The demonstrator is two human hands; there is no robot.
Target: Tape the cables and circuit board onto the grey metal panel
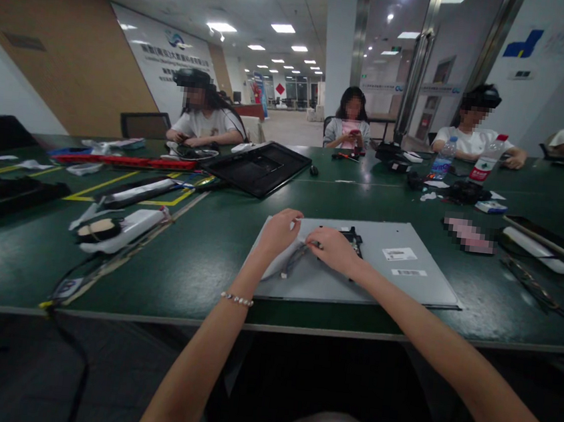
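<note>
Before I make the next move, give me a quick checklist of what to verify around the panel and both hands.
1. Gray panel lying on the green table: ok, its label side faces up.
2. Both hands at the panel: ok, left hand and right hand are close together over its left half.
3. Firm grip on a part: cannot tell, the fingertips are too small and partly hidden.
4. Black part on the panel fully visible: not ok, the right hand covers some of it.
5. Black frame apart from the panel: ok, it lies beyond it.
6. Red-capped bottle away from the panel: ok, it stands upright farther back.
</note>
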